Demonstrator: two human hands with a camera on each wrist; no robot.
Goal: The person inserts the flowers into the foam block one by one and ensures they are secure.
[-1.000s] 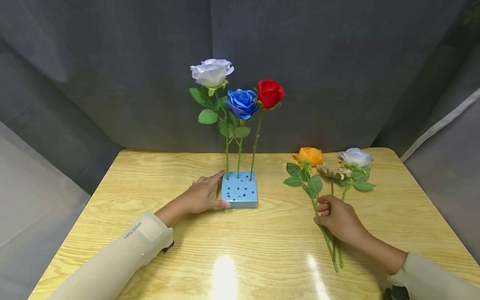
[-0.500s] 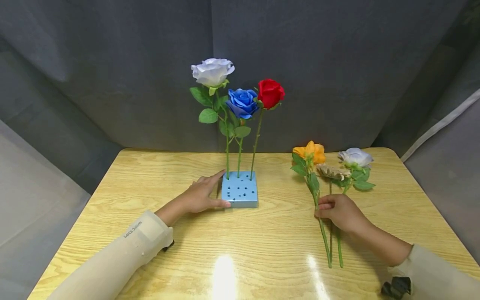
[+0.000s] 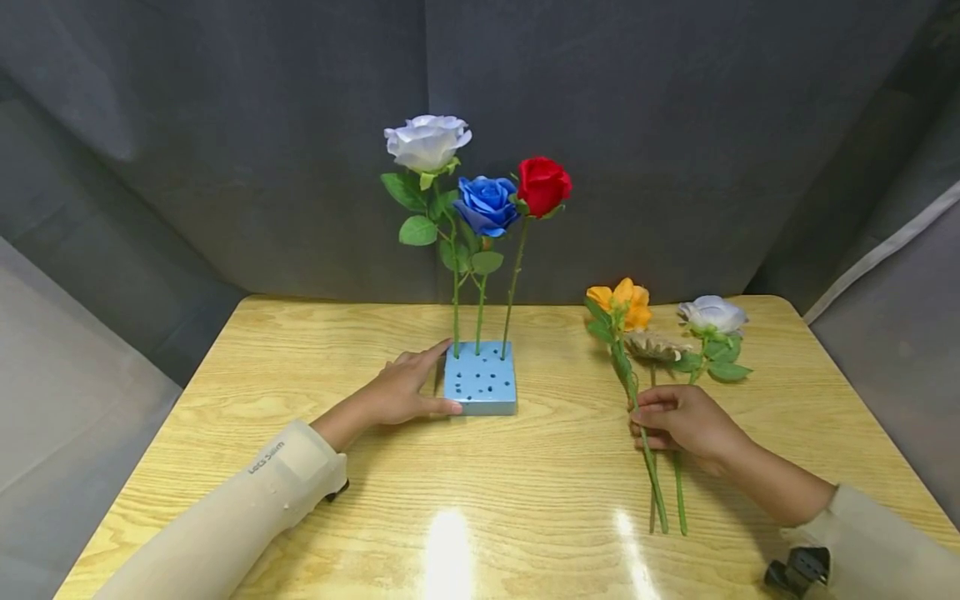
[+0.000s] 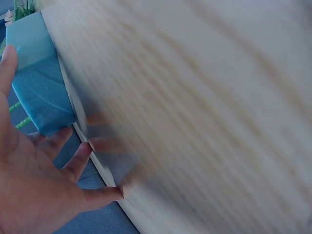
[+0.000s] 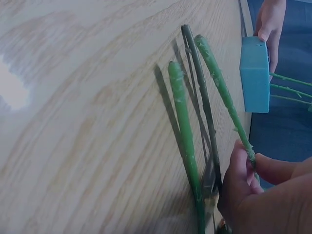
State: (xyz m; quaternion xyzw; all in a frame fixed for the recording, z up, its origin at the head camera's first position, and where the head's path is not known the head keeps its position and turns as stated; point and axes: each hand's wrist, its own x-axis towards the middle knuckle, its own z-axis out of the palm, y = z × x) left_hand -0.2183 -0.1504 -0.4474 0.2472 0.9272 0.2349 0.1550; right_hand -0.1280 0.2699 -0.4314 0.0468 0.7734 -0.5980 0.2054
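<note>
In the head view, a light blue block (image 3: pixel 480 385) with several small holes stands on the table. A white rose (image 3: pixel 427 143), a blue rose (image 3: pixel 487 206) and a red rose (image 3: pixel 543 187) rise from its back holes. My left hand (image 3: pixel 401 390) grips the block's left side, thumb at the front corner, forefinger at the back. My right hand (image 3: pixel 690 423) pinches the green stem of an orange flower (image 3: pixel 630 305); in the right wrist view, thumb and finger meet on that stem (image 5: pixel 224 92), whose cut end is off the table.
Beside the right hand lie a beige flower (image 3: pixel 655 345) with a thin brown stem and another white rose (image 3: pixel 712 315) with leaves. The wooden table (image 3: pixel 337 333) shows glare near its front. Dark grey cloth (image 3: pixel 300 150) hangs behind it.
The orange flower has turned in my right hand, its bloom rising slightly and its stem end swinging left. The beige flower's stem has shifted left. My left hand stays on the block.
</note>
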